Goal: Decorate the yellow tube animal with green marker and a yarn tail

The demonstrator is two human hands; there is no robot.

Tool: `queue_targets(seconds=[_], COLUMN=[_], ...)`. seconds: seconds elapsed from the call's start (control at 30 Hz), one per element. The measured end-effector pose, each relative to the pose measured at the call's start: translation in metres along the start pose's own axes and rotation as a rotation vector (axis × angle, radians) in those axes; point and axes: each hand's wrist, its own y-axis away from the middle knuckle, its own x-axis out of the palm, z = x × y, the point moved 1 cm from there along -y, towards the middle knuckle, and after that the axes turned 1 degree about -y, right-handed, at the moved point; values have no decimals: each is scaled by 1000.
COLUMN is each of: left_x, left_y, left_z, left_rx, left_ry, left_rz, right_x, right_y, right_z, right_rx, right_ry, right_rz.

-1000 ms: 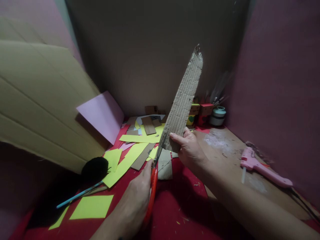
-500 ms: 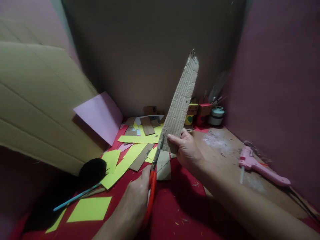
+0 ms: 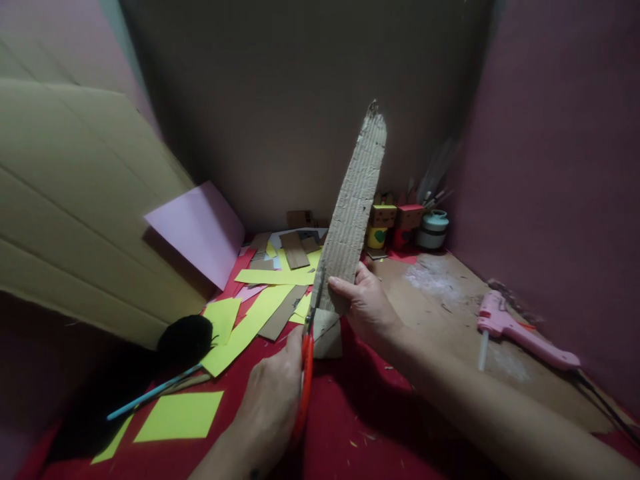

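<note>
A long strip of corrugated cardboard (image 3: 353, 193) stands tilted in front of me, its narrow torn end up. Near its lower end my right hand (image 3: 367, 300) pinches it, thumb on the near face. My left hand (image 3: 275, 387) is wrapped round the orange handles of a pair of scissors (image 3: 307, 373). The blades point up and lie along the strip's lower left edge. Below the strip, a small piece of cardboard (image 3: 327, 340) rests over the red cloth.
Yellow paper strips (image 3: 265, 313) and cardboard scraps lie left of centre. A pink glue gun (image 3: 520, 333) rests on a cardboard sheet (image 3: 430, 313) at right. Behind it are small box figures (image 3: 384, 223) and a teal-lidded jar (image 3: 433, 230). A large cardboard panel (image 3: 85, 187) leans at left.
The cardboard strip and my right hand have shifted slightly left and down. The scissor blades now sit a little closer along the strip's edge.
</note>
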Motion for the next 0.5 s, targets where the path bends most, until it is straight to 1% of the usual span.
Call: queue_targets(seconds=[0.1,0.23,0.37,0.5], left_x=[2,14,25,21], left_y=[1,0,-3,-2], left_z=[2,7,10,3], left_rx=[-83,-114,-267,-382], left_ry=[93,333,508,567], left_rz=[27,-5,-23,-6], right_x=[-1,-2,-6,-9], right_y=[-1,-1,0,0], right_z=[-2,-7,-12,-13], right_rx=[10,9,-18,-35], right_ry=[-10,-20,-6,27], right_rz=[2,39,59,45])
